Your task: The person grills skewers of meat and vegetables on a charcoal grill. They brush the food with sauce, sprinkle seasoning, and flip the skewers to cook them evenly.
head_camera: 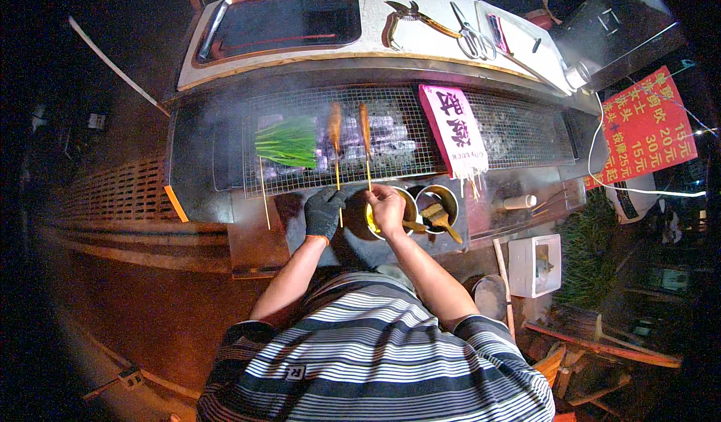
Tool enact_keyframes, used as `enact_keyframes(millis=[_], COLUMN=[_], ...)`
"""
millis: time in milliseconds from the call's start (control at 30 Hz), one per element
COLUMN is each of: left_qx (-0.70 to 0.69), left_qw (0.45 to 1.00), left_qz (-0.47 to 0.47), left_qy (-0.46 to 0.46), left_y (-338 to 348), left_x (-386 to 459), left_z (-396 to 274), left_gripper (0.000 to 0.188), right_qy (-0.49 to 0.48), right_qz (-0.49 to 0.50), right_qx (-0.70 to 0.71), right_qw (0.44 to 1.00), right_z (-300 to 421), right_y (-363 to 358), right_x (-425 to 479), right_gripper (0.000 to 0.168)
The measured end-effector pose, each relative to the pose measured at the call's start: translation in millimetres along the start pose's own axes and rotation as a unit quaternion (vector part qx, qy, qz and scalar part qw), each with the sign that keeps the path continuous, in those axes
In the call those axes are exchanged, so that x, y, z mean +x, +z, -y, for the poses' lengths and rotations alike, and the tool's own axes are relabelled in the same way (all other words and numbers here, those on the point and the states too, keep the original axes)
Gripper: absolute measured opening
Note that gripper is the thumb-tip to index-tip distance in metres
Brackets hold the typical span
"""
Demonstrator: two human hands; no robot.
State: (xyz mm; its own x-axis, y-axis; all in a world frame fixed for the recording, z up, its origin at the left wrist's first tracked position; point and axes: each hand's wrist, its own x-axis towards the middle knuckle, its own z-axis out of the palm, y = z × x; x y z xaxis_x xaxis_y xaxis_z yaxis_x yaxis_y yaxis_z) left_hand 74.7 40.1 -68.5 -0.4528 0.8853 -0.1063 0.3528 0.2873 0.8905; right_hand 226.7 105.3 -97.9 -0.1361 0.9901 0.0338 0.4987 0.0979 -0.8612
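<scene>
My left hand (325,212), in a dark glove, grips the stick of a browned food skewer (334,129) lying on the wire mesh of a charcoal grill (400,165). Bare, my right hand (386,210) pinches the stick of a second, thinner skewer (364,126) beside it. Green leafy stalks (287,142) on sticks lie on the mesh to the left. Behind my right hand is a metal pot (410,203) with something yellow inside, partly hidden. A brush (436,217) rests in another metal pot (454,196) to its right.
A pink and white printed bag (450,123) of sticks lies across the mesh. Beyond the grill, a white board (374,33) holds a metal tray (281,22), pruning shears (422,19) and scissors (473,38). A white bottle (519,202) and a foam box (535,265) are at right. Smoke hangs left.
</scene>
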Motion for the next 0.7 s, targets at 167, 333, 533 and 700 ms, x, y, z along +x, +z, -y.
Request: enact_keyframes(millis=[167,333,533,700], left_qx=[-0.019,-0.046,-0.038,0.002], left_qw=[0.999,0.998,0.998,0.997], left_qz=[-0.037,-0.028,0.001,-0.006], left_qy=[0.006,0.012,0.057,0.075], left_y=[24.7,30.4,31.9,29.7], left_x=[3.1,0.5,2.3,2.3], left_z=[12.9,5.7,11.8,7.8], left_gripper=[0.024,0.023,0.02,0.02], right_qy=[-0.05,-0.053,-0.035,-0.027], right_qz=[-0.026,-0.023,-0.006,-0.017], right_qx=[-0.067,-0.057,-0.056,-0.053], right_qw=[0.996,0.997,0.998,0.998], right_z=[-13.7,-13.0,-8.6,-0.1], right_y=[3.7,10.0,12.2,9.4], right_x=[0.6,0.9,-1.0,0.7], right_gripper=[0.016,0.017,0.017,0.018])
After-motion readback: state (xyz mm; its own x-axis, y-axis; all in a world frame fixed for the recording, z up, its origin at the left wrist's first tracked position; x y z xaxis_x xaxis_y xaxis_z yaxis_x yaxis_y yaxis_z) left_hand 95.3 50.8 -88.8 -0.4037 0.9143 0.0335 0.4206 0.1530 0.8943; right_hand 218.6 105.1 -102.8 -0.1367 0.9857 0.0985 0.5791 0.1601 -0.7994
